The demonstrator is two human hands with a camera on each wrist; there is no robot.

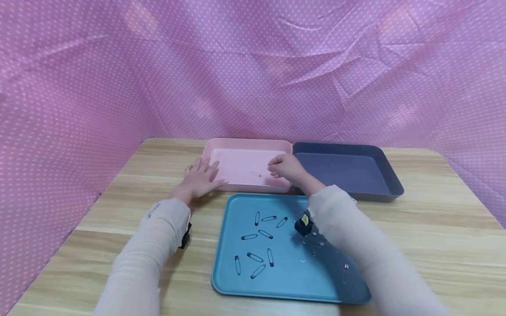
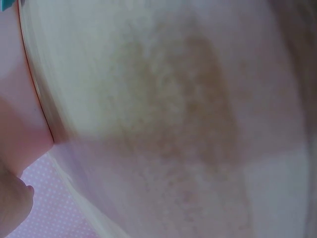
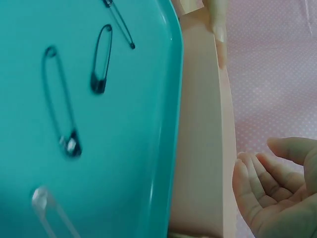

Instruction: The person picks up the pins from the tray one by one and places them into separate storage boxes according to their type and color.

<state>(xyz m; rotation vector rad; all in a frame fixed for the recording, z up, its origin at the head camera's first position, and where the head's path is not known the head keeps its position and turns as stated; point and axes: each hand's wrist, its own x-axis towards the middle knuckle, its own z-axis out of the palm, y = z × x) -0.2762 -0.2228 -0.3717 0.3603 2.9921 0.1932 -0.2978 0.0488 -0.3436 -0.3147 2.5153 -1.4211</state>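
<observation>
At the left end of the pink tray [image 1: 247, 143], my left hand [image 1: 199, 177] is spread, its fingers and thumb at the rim. Only a bit of that hand [image 2: 14, 206] shows in the left wrist view. My right hand [image 1: 287, 167] hovers over the tray's right side. In the right wrist view its fingers [image 3: 242, 186] curve loosely, the thumb stands apart, and nothing shows between them. One silvery safety pin [image 1: 256, 174] lies in the pink tray. Several black safety pins [image 1: 265, 234] lie in the teal tray [image 1: 253, 285], with paler pins [image 1: 345, 274] farther right, partly behind my forearm.
A dark blue-grey tray [image 1: 340, 169] stands to the right of the pink one. All the trays are on a light wooden table [image 1: 435, 210]. Pink dotted cloth [image 1: 253, 87] hangs behind the table and along its sides.
</observation>
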